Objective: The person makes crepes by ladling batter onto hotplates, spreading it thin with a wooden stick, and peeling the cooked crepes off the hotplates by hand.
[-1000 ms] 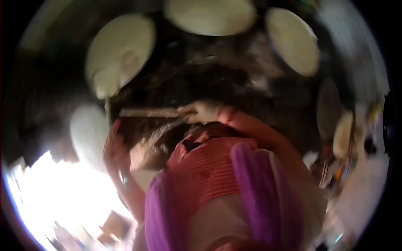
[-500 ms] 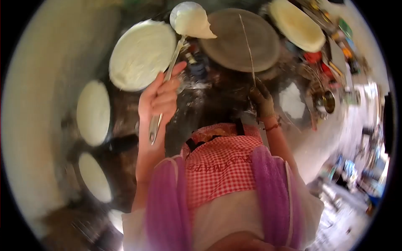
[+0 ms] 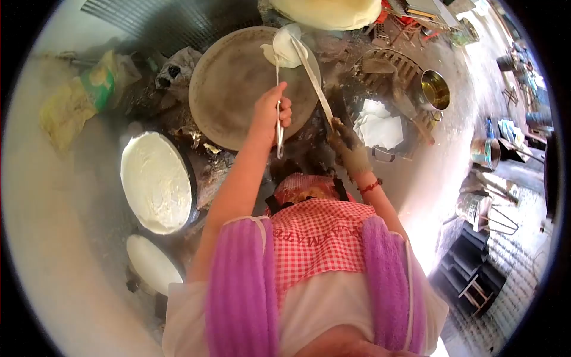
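One ladle, loaded with white batter, sits in the left hand, whose fingers are closed around its handle; its bowl lies beyond the fist, away from the body, and the handle's end pokes out on the near side. One flat stick is gripped by the right hand at its near end, its far tip at the ladle's bowl. Both are above one round, bare griddle. Three round surfaces coated in pale batter surround it: two at left, one nearer and one farther, and one cut by the top edge. Right of the right hand lie some white sheets, their number unclear, and one metal pot with yellowish liquid. One yellow-and-green bag lies at far left.
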